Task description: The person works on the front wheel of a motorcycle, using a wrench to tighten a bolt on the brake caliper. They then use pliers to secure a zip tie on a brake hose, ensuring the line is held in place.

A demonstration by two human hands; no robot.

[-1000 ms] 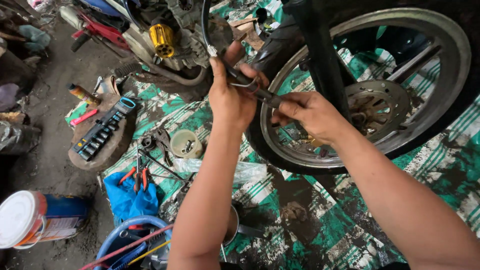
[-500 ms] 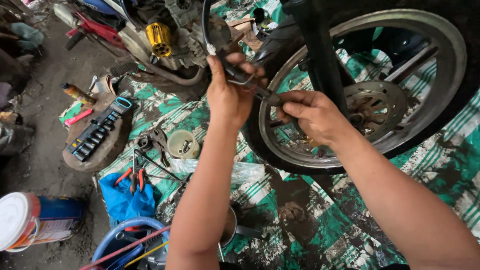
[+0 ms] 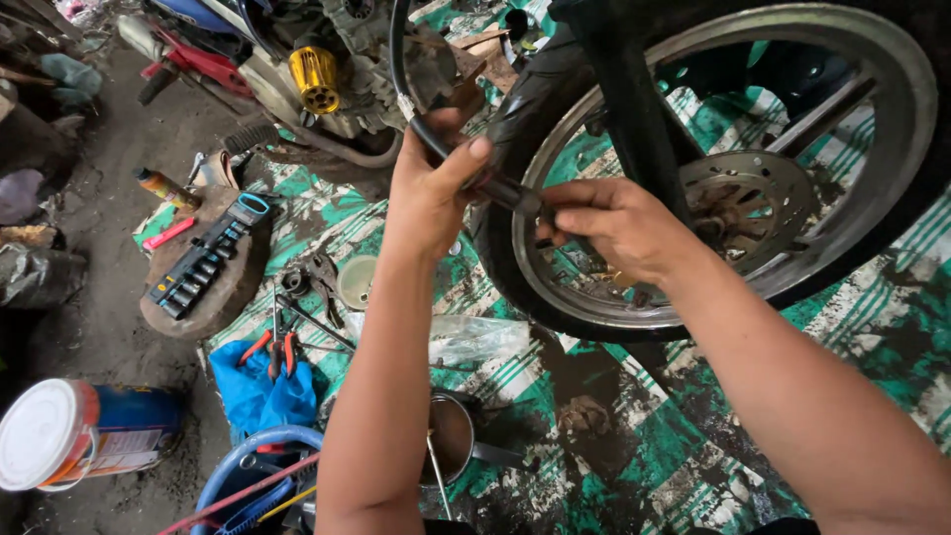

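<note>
Foreground: a metal cup (image 3: 451, 436) with a thin rod standing in it sits on the green-and-white striped mat (image 3: 693, 466) between the person's forearms; a blue hose (image 3: 248, 451) curls at the lower left beside a white-lidded can (image 3: 69, 436) lying on its side.
Tools: red-handled pliers (image 3: 277, 347) lie on a blue cloth (image 3: 253, 391); a socket set (image 3: 203, 263) rests on a wooden block just beyond.
Left hand: the left hand (image 3: 431, 193) is clenched around a black cable (image 3: 436, 144), thumb pressed along its top.
Right hand: the right hand (image 3: 614, 223) pinches the cable's end fitting, fingers curled tight, just in front of the wheel rim.
Cable: it arcs up from both hands toward the engine, held in the air above the mat.
Behind: a motorcycle wheel (image 3: 872, 198) with its brake disc (image 3: 753, 203) fills the upper right; a yellow cylinder (image 3: 315, 79) shows on the engine at top.
</note>
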